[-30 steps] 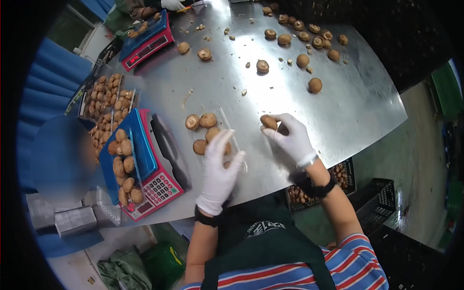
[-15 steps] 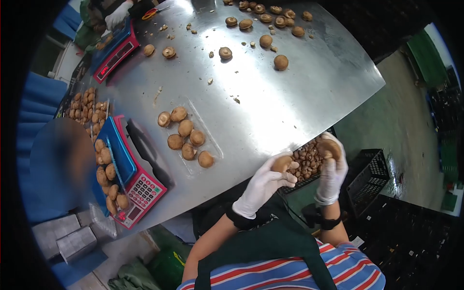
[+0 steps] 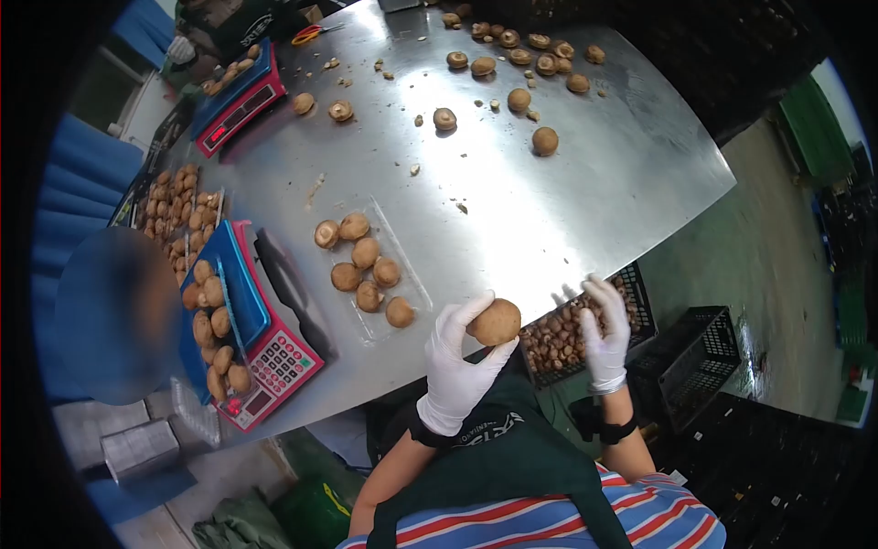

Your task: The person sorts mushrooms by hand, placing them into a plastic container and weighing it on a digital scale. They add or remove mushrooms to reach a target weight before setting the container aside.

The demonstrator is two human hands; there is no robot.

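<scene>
My left hand (image 3: 457, 361), in a white glove, grips a brown mushroom (image 3: 495, 322) between thumb and fingers above the table's near edge. Over the black crate of mushrooms (image 3: 554, 344), my gloved right hand (image 3: 605, 334) has its thumb and fingers apart, and no mushroom shows in it. A clear plastic tray (image 3: 420, 291) with several brown mushrooms lies on the metal table, left of my left hand.
A scale with a pink keypad (image 3: 285, 360) carries a tray of mushrooms at the left; another red scale (image 3: 240, 114) stands beyond it. Loose mushrooms and orange scissors (image 3: 308, 35) lie on the table (image 3: 549, 210). A black crate (image 3: 700, 352) sits on the floor. Opposite, another person's gloved hand (image 3: 181, 49) shows.
My left hand has moved left and up with a mushroom. My right hand, which held a mushroom before, is now open over the crate. The other person's hand has moved left.
</scene>
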